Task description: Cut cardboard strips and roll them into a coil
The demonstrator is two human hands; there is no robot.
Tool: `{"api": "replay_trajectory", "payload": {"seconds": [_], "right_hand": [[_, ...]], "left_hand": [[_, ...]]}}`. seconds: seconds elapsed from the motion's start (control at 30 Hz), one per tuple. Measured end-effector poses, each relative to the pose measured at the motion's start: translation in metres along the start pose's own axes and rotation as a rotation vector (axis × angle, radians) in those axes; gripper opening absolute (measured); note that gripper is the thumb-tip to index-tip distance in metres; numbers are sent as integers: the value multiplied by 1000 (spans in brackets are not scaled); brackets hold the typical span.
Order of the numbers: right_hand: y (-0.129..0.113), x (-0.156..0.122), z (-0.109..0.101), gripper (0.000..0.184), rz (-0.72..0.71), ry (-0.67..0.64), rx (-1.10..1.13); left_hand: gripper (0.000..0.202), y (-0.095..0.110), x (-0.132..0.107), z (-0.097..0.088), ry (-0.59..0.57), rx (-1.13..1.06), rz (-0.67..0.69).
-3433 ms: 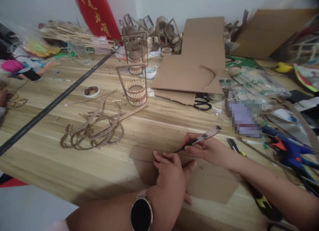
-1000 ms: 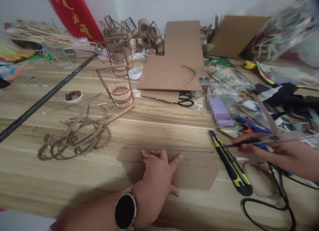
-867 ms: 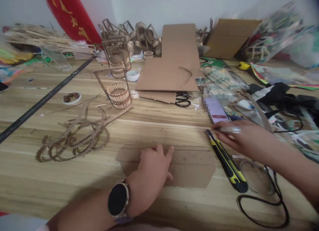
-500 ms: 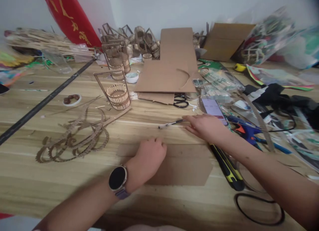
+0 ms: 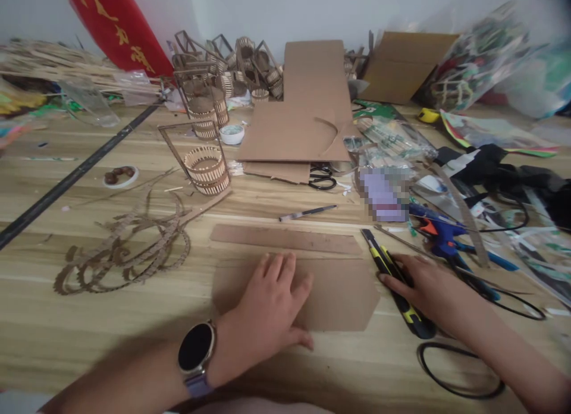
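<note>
My left hand (image 5: pixel 270 307), wearing a watch on the wrist, lies with fingers spread on a cut piece of brown cardboard (image 5: pixel 341 295). Just beyond that piece is a narrow cardboard strip (image 5: pixel 285 238), separated from it by a thin gap. To the right, a black and yellow utility knife (image 5: pixel 381 253) rests on the table. My right hand (image 5: pixel 428 289) has its thumb across the knife's handle and its fingers at the far side, gripping it. A pen (image 5: pixel 307 213) lies beyond the strip, touched by neither hand.
Curled brown strips (image 5: pixel 129 247) and a small handled basket (image 5: pixel 207 167) are on the left. Larger cardboard (image 5: pixel 294 131) and scissors (image 5: pixel 325 179) lie behind. A pixelated phone (image 5: pixel 383 194), a blue glue gun (image 5: pixel 446 232) and a black cord loop (image 5: pixel 459 396) occupy the right.
My right hand has left the pen and come nearer, onto the utility knife. My left hand's fingers have spread out. The narrow strip now sits farther away, apart from the larger cardboard piece.
</note>
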State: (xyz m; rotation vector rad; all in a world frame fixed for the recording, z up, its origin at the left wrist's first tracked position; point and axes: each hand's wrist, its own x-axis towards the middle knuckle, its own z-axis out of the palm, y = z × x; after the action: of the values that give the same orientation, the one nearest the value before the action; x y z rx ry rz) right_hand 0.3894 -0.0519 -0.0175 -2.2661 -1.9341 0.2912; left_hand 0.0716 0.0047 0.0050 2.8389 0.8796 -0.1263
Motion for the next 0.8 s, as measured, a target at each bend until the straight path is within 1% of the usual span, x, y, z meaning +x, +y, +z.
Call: {"api": "replay_trajectory", "payload": {"seconds": [0.03,0.07,0.1,0.17,0.2,0.27,0.37,0.43,0.47,0.5,0.57,0.7,0.8], "right_hand": [[-1,0,1,27,16,20,31],[-1,1,0,25,31,34,46],[-2,2,-2,24,50,42,67],[-7,1,-9,26,98,38,210],[-10,-1,-14,28,141,24,331],[-21,-8,-21,36,270,-23,651],[-44,-19,-23,51,444,-128,1137],[-60,-24,-19,55,491,-193,1360],[-67,-24,-15,53,494,-216,1441],[-73,-23,-11,50,491,-236,1498],[-82,-20,-3,45,482,-270,1529],[-91,-11,6,42,468,-351,1445],[-98,-8,6,40,406,-364,1447]], "left_hand": [[103,2,-3,6,-36,-5,-24],[107,3,-5,10,-58,-8,-34],[107,1,-7,14,-64,-12,-40],[101,-4,-8,19,-42,-19,-23],[98,-7,-9,20,-19,-22,-12],[95,-12,-13,22,19,-22,6],[94,-18,-20,23,36,-21,27],[94,-22,-25,23,28,-20,46],[94,-23,-27,23,22,-19,51],[95,-25,-29,22,15,-18,53],[97,-28,-33,21,3,-20,41],[98,-34,-36,21,-6,-43,14],[101,-41,-33,21,-6,-67,20]]}}
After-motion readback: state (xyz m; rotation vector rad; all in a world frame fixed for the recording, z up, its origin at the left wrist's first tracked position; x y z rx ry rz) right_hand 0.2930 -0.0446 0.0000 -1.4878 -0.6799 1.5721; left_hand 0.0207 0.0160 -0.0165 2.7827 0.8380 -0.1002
